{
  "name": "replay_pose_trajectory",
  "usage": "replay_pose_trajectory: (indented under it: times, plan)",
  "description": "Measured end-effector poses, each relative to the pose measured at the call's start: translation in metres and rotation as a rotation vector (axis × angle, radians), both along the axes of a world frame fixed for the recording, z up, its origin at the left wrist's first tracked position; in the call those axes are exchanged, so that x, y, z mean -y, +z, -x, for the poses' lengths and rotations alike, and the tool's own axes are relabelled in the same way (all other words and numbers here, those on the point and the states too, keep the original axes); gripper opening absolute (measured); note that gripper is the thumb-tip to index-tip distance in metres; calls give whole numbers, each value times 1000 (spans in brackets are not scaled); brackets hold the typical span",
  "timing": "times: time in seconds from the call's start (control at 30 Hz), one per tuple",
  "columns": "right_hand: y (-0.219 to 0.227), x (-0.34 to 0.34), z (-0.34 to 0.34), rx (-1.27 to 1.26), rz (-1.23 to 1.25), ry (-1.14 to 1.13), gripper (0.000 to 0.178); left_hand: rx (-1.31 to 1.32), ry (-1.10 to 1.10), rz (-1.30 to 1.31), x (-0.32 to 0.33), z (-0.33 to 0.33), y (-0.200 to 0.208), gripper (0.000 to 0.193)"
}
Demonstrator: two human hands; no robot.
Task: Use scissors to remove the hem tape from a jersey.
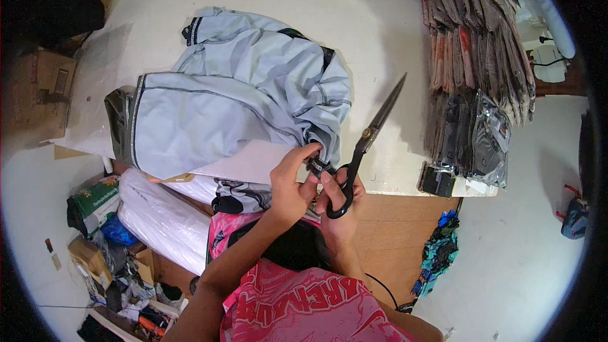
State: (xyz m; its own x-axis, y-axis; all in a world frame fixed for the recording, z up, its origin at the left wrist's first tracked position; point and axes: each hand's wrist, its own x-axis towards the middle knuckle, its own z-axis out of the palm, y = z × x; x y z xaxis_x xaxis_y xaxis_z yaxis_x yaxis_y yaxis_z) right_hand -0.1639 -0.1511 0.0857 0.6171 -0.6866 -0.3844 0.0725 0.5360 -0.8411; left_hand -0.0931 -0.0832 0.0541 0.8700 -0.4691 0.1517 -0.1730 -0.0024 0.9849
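A light grey garment (215, 114) with dark stitched seams and black trim lies crumpled across the white table. At the front edge of the table, my left hand (289, 187) pinches a dark-edged end of it, perhaps a cuff or collar, between thumb and fingers. Black-handled scissors (373, 128) hang from my right hand (342, 212), a finger area passing by the handle loops. Their blades look closed and point up and to the right, away from the cloth. My right thumb and fingertips also meet the same dark edge. What exactly lies between the fingertips is partly hidden.
Stacks of plastic-bagged folded garments (472, 44) fill the table's right side, with a small black box (437, 180) at the front corner. White wrapped rolls (168, 215) lie below left. Cardboard boxes (47, 95) stand far left. A folded umbrella (438, 250) hangs at right.
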Motion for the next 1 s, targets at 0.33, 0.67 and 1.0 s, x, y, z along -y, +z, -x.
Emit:
replay_pose_trajectory:
  times: [0.33,0.67,1.0]
  plan:
    - [0,9,5,23,74,-205,20,78,124,68,-12,-17,8,27]
    - [-2,1,12,-5,107,-211,22,333,212,-14,-16,-10,7,22]
    - [-7,-21,28,-97,137,-64,24,-759,105,309,-22,14,3,20]
